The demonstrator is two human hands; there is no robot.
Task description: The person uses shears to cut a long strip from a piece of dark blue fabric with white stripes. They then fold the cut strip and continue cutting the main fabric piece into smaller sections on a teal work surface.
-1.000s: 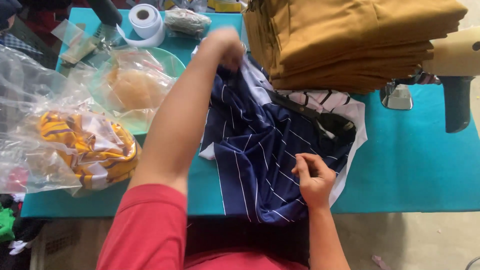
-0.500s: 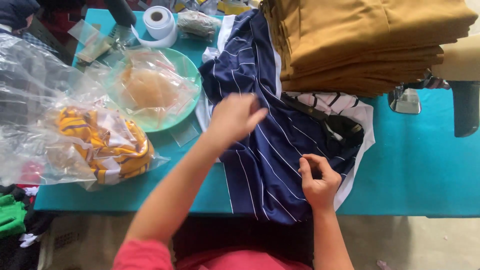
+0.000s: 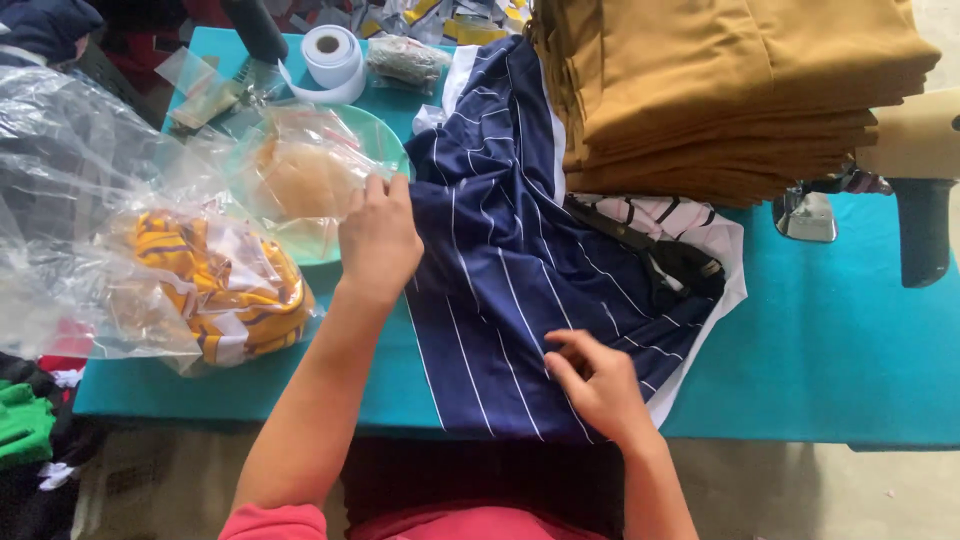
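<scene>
Moved since half a second back: left hand (image 3: 378, 240) off the middle of the cloth, now at the left edge of the navy striped garment (image 3: 520, 270), fingers curled on the hem where it meets the clear plastic bag (image 3: 300, 175); looks like gripping cloth, maybe bag film too, cannot tell which for sure. Right hand (image 3: 598, 385) about where it was, near the table's front edge, fingertips bunched narrow and pinching a fold of the same garment. Garment spread flat on the teal table (image 3: 850, 350), between both hands, top end running up away from them under the stack of mustard fabric (image 3: 730, 90). White striped piece with black trim (image 3: 680, 240) just right of the right hand's reach, tucked under the navy cloth. Left of the left hand: green plate (image 3: 385, 135) beneath the bag, second bag with yellow striped cloth (image 3: 215, 290), tape roll (image 3: 330, 55) further up. Step judged: smoothing and squaring the garment before folding. Next move likely calls for even tension from both hands, keeping the bag film out of the grip.
</scene>
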